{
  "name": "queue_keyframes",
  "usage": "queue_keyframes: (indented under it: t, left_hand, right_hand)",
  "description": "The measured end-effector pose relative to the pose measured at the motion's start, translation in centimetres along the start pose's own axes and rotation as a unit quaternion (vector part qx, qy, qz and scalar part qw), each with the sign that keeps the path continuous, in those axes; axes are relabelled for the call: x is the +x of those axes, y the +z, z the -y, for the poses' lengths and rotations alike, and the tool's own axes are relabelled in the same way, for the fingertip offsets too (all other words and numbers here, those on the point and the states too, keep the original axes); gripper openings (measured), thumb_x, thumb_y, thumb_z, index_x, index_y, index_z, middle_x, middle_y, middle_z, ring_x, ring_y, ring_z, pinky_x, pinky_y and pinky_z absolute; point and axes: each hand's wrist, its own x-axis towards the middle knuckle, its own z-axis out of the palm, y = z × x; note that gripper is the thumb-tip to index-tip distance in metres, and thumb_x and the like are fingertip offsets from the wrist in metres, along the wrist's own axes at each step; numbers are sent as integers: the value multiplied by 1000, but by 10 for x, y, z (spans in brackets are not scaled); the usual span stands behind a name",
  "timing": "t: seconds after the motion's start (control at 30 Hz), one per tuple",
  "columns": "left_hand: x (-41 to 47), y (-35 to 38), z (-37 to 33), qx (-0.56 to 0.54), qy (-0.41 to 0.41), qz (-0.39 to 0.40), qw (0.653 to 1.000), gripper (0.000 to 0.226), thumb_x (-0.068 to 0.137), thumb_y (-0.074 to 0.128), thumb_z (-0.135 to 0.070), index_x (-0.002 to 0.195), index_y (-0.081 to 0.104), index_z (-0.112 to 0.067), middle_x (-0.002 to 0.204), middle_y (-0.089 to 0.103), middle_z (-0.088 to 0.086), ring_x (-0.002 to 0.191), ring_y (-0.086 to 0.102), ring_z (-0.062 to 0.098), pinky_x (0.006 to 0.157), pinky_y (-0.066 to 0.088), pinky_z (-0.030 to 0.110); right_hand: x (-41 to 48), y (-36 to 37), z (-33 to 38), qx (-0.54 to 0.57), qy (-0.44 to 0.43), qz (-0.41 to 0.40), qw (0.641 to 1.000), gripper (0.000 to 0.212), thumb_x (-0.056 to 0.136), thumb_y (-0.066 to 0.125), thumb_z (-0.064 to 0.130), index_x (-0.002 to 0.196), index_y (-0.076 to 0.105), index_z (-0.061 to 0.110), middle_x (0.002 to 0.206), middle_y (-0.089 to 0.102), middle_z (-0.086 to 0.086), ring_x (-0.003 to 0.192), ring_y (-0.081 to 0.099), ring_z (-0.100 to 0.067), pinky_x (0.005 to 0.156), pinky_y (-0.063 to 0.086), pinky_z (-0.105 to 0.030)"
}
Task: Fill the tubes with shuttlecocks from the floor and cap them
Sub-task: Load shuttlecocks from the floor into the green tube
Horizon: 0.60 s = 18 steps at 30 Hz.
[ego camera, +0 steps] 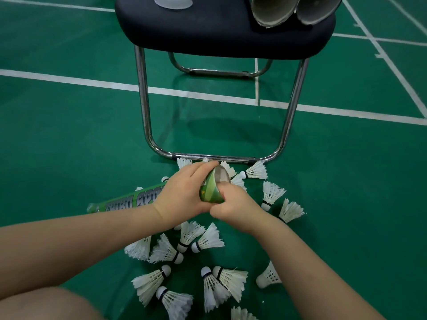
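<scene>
**Feathers at risk at the tube mouth**

The left hand (184,195) is wrapped round the green printed cardboard tube (211,191), holding it just above the green court floor (69,123) with its open mouth tilted toward 1 o'clock. The right hand (235,206) grips the tube's end at 4 o'clock, thumb on the wall and fingers curled beneath. Whether it also holds a shuttlecock I cannot tell.

White feather shuttlecocks (209,239) lie scattered from 1 o'clock round to 7 o'clock of the hands, several directly under the forearms. Lowering a wrist would probably crush their skirts. A shuttlecock pushed in crooked could bend feathers against the rim, and a tight squeeze might oval the mouth so nothing slides in.

The translucent white plastic caps (173,2) sit at 12 o'clock on the black padded chair (208,31), well apart from the hands. Two open brown cardboard tubes (272,12) overhang the seat edge at 1 o'clock, and a knock to the chair could tip them onto the pile.
</scene>
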Motion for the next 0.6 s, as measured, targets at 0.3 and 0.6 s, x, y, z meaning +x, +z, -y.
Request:
queue_keyframes:
  t: [0.3,0.6]
  left_hand:
    - [-1,-14,2,0,-9,-29,1000,82,60,82,-29,131,45,-11,122,57,7,111,51,23,94,42,33]
    - [1,-26,2,25,-16,3,1000,92,61,78,-47,137,36,-18,130,50,0,119,45,17,94,27,18]
  right_hand:
    - [1,-1,6,112,-73,-65,989,18,63,47,16,75,58,22,71,57,4,69,54,-16,63,45,-30]
    - [4,-2,-57,208,14,-228,951,28,86,61,12,101,58,35,105,63,14,102,57,-3,95,46,-32]
